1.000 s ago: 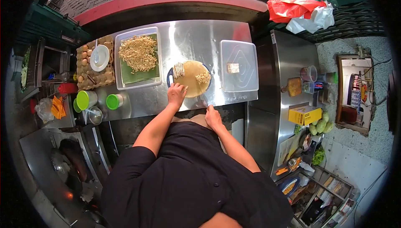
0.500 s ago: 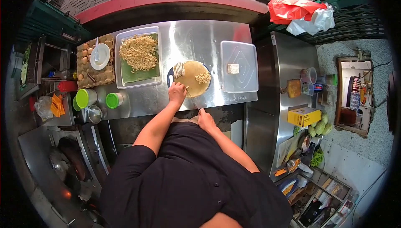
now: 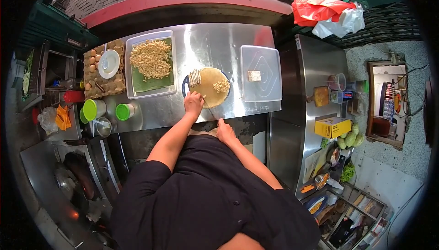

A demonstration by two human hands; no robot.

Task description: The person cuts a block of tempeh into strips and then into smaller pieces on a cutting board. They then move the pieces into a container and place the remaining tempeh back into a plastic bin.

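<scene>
A round board (image 3: 213,101) with a dark blue rim lies on the steel surface (image 3: 210,44), close to its near edge; clock hours here are read from the board's middle. The hands are apart. The left hand (image 3: 194,103) is at 7 o'clock, over the rim, its fingers bent down beside a small piece (image 3: 204,96); whether they pinch it I cannot tell. The right hand (image 3: 225,132) is at 5 o'clock, just off the near edge, closed on a knife (image 3: 211,112) whose thin blade points to the board's 6 o'clock rim. Its handle is hidden in the fist.

On the board, pale slices (image 3: 195,77) lie in a row at 10 o'clock, and a heap of cubes (image 3: 222,86) sits at 3 o'clock.

Beyond the board at 10 o'clock is a tray (image 3: 129,74) of chopped bits (image 3: 150,59) on a green leaf (image 3: 153,87). Farther out at 9 o'clock, a white bowl (image 3: 109,64) rests on an egg carton (image 3: 114,84). A green-lidded tub (image 3: 123,111) stands between 8 and 9. Between 2 and 3, a pale block (image 3: 254,75) lies on a clear box (image 3: 270,92).
</scene>
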